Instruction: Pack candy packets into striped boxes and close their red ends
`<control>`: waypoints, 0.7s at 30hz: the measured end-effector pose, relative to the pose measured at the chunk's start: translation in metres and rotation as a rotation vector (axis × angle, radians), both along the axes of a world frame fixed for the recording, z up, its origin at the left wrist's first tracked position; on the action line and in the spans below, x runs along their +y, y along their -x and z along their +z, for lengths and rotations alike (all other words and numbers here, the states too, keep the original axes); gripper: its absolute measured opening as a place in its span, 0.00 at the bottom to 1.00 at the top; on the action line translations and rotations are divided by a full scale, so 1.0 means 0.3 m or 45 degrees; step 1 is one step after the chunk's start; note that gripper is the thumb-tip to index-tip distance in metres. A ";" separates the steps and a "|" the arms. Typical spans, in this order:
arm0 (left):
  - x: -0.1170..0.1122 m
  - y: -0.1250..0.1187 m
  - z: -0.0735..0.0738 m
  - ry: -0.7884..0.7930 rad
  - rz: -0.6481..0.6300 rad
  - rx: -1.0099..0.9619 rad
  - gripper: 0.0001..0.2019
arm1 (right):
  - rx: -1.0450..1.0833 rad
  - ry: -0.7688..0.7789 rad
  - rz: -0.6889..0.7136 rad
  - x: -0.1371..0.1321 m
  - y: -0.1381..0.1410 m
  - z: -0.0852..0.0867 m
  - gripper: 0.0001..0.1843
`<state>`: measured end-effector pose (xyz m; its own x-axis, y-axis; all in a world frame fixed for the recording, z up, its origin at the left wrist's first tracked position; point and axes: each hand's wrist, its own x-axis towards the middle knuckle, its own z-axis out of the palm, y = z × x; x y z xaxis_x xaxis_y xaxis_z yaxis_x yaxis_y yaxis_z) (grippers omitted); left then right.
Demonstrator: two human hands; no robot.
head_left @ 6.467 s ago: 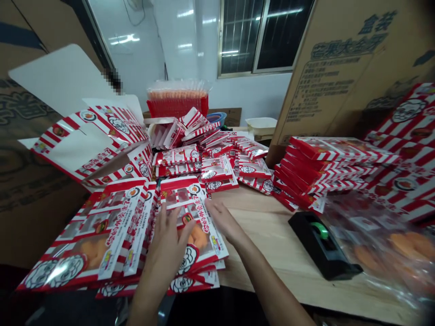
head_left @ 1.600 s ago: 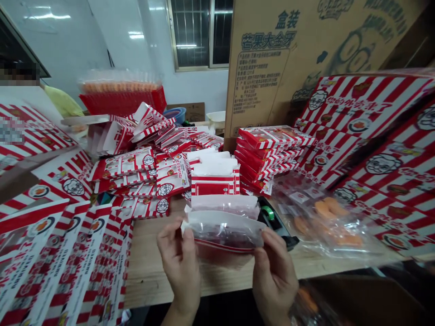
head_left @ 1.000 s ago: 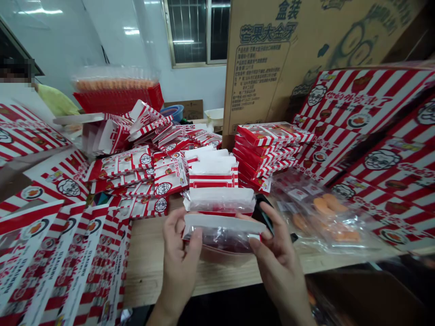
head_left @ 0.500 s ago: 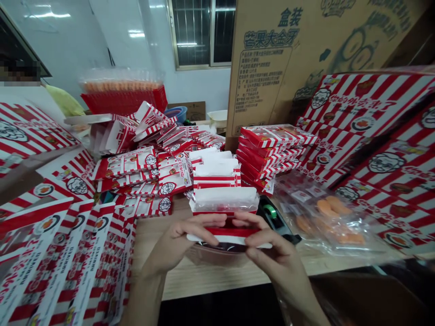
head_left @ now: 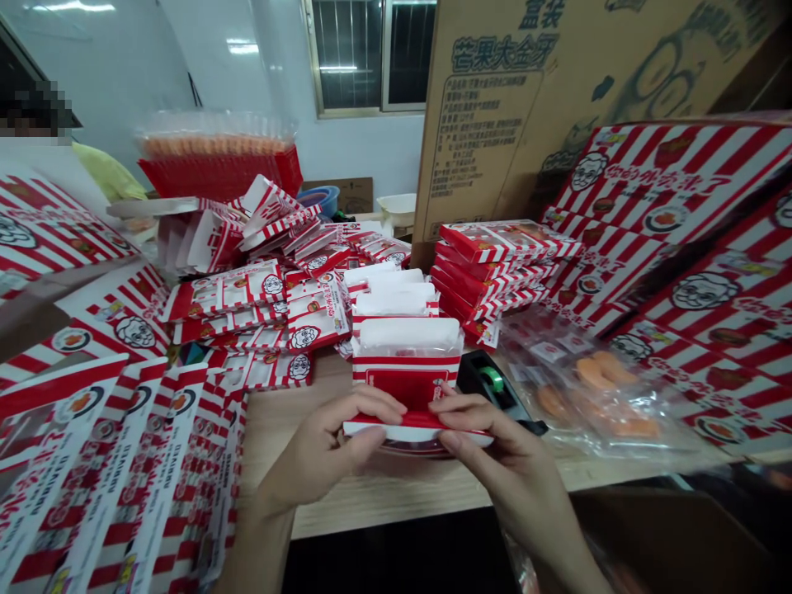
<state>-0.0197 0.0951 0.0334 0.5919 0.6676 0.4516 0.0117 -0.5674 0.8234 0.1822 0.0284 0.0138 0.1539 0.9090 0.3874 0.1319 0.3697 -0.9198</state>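
A red-and-white cardboard box [head_left: 405, 381] lies in front of me, its near end facing my body. My left hand [head_left: 337, 445] pinches the left side of the end flap, fingers on top and thumb on the white edge. At the flap's right side, my right hand [head_left: 495, 445] grips in the same way, thumb below and fingertips above. The flap is folded down at the near end. Just behind stand several similar boxes [head_left: 402, 301] with white flaps raised. What the box holds is hidden from me.
A black tape dispenser [head_left: 495, 388] with green tape sits right of the box. Clear bags of orange pieces [head_left: 612, 396] lie farther right. Stacked striped boxes [head_left: 507, 247], flat cartons [head_left: 92, 478] and a tall brown carton [head_left: 495, 148] surround the wooden table [head_left: 346, 503]. A person in yellow [head_left: 115, 173] is at far left.
The end flap has folded down further, and both thumbs now press its white edge. More of the red box surface shows behind my fingers. The view has shifted slightly.
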 end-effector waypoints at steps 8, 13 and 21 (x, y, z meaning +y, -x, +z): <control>0.000 0.029 -0.035 -0.033 -0.135 -0.068 0.11 | 0.040 -0.009 0.472 0.035 -0.087 -0.033 0.07; -0.022 0.034 -0.039 -0.316 0.036 0.101 0.13 | 0.105 -0.006 0.479 0.046 -0.089 -0.046 0.05; -0.088 0.019 -0.093 -0.334 0.264 0.053 0.09 | -0.225 -0.094 0.289 -0.008 -0.052 -0.032 0.10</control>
<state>-0.0256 0.0688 0.0056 0.4770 0.6399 0.6024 0.1797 -0.7420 0.6459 0.1978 0.0260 0.0040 -0.1256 0.8810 0.4562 0.1937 0.4728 -0.8596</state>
